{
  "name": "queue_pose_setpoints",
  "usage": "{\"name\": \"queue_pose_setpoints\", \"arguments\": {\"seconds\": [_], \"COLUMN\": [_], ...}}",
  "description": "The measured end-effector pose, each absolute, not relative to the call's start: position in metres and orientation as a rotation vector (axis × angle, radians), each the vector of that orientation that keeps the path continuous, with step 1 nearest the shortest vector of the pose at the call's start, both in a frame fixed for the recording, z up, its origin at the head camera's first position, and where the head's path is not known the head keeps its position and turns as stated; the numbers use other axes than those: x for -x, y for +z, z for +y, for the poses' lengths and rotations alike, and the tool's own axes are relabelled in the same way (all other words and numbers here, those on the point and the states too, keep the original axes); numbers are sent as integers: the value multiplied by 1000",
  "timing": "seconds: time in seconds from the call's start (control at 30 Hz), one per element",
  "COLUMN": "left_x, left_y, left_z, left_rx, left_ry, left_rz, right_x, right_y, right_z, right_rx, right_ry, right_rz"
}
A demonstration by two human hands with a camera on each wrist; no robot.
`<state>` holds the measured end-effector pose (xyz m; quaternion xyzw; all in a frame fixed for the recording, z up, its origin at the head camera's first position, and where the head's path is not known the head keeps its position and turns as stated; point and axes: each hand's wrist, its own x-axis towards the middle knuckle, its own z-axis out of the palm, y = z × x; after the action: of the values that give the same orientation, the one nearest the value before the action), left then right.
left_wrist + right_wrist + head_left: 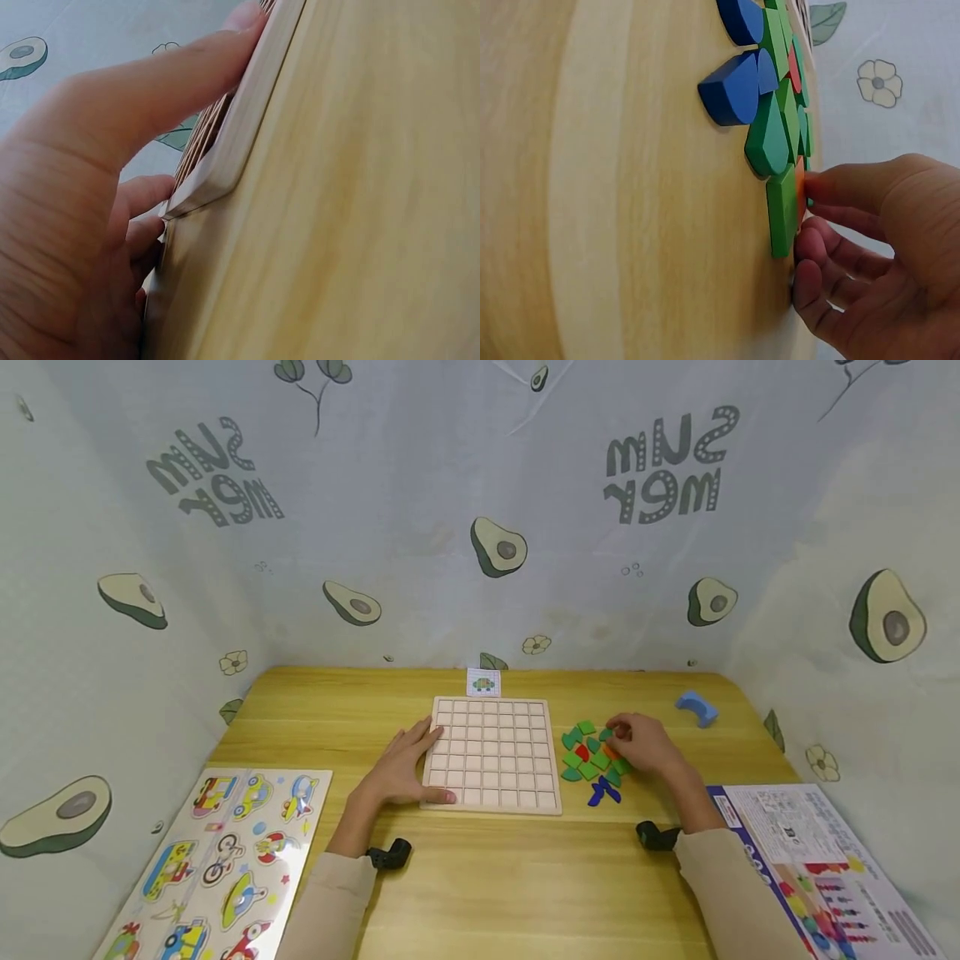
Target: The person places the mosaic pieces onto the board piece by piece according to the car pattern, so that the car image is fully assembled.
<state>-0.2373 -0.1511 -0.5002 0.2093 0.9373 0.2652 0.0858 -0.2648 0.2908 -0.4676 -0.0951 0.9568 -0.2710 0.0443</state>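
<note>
In the head view, a square wooden grid board (491, 756) lies mid-table. My left hand (405, 768) rests on its left side, fingers spread along the edge and thumb on the near edge; the left wrist view shows the thumb (187, 82) extended over the rim. My right hand (645, 743) is at a pile of green pieces (587, 760) right of the board. Its fingertips touch the pile beside an orange piece (800, 187) and a dark green one; whether they pinch a piece is hidden. Several blue pieces (604, 790) lie at the pile's near side.
A small card with a turtle picture (483, 682) stands behind the board. A light blue arch block (697, 707) sits at the back right. A vehicle puzzle board (225, 860) lies front left, a printed box (825, 868) front right. Patterned cloth surrounds the table.
</note>
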Motion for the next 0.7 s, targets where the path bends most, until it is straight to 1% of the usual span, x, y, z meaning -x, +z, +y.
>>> {"name": "queue_pose_setpoints", "arguments": {"seconds": [0.27, 0.37, 0.5, 0.7], "left_x": [234, 236, 238, 240], "left_y": [-507, -504, -501, -500], "left_z": [-152, -152, -151, -149], "left_rx": [-615, -621, -623, -589], "left_ry": [788, 805, 791, 763], "left_rz": [2786, 2786, 2796, 2812], "right_x": [261, 261, 262, 261], "right_y": [-474, -474, -472, -465], "right_z": [288, 288, 287, 277], "right_rx": [263, 237, 203, 221], "right_ry": [-841, -861, -905, -948], "right_rz": [2938, 2948, 2970, 3011]}}
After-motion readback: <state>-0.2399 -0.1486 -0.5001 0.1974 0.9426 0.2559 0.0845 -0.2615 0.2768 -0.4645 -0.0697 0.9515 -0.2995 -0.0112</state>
